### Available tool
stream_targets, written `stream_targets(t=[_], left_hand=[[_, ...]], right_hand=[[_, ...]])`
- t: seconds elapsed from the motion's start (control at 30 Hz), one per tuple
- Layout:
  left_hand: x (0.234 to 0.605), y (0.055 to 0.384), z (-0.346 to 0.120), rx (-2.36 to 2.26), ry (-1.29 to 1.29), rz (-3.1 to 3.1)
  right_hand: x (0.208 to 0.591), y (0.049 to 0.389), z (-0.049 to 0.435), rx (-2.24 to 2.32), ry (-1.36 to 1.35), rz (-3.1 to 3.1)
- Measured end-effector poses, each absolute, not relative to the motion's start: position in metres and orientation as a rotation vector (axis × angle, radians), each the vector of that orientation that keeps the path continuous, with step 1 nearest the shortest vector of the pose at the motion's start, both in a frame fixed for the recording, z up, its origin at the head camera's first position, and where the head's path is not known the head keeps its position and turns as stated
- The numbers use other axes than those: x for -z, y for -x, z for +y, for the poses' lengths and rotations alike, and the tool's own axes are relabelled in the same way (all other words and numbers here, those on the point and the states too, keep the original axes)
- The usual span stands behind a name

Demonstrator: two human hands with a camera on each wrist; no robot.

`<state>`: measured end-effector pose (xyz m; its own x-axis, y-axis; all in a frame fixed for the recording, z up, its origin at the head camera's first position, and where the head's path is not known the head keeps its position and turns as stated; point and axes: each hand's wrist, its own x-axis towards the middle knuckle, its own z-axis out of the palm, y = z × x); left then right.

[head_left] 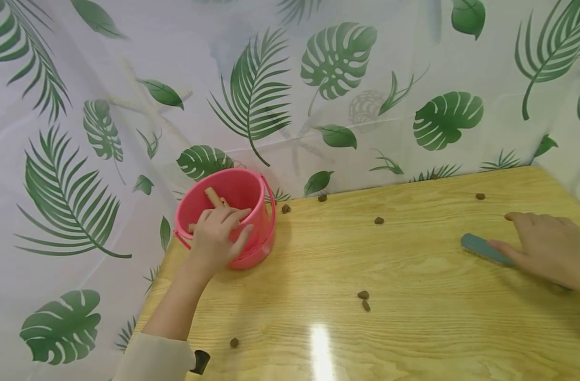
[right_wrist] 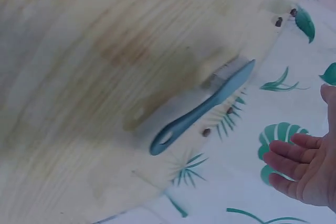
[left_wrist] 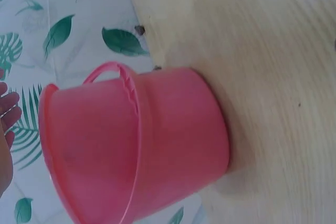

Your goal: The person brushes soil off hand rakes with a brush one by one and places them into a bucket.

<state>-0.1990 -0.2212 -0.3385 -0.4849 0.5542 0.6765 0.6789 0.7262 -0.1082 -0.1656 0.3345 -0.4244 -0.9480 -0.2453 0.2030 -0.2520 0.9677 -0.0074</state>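
A pink bucket (head_left: 262, 225) stands at the table's far left, with several pale wooden pieces (head_left: 213, 197) inside it. My left hand (head_left: 215, 238) hovers over the bucket's near rim with loosely spread fingers and nothing in them. The left wrist view shows that hand at its left edge, beside the bucket's mouth. On the right of the table lies a blue-handled brush (right_wrist: 194, 116), bristles down. Just above it is my right hand (head_left: 553, 251), fingers extended, covering part of the handle in the head view; in the right wrist view it is apart from the brush.
Small brown lumps lie scattered on the wooden table (head_left: 309, 254): a pair near the middle (head_left: 363, 295), one near the front (head_left: 235, 343), others toward the back edge. A leaf-patterned cloth (head_left: 280, 106) hangs behind and at the left. The bucket's handle (left_wrist: 137, 129) hangs down its side.
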Motion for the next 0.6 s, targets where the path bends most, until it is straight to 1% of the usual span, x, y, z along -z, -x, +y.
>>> stream_targets(t=[0.17, 0.6], left_hand=[[0.35, 0.191, -0.212, 0.239, 0.94, -2.262], [0.369, 0.173, -0.186, 0.26, 0.866, -2.36]], right_hand=[[0.415, 0.163, 0.322, -0.049, -0.375, -2.911], [0.396, 0.157, 0.297, -0.059, -0.417, -2.885]])
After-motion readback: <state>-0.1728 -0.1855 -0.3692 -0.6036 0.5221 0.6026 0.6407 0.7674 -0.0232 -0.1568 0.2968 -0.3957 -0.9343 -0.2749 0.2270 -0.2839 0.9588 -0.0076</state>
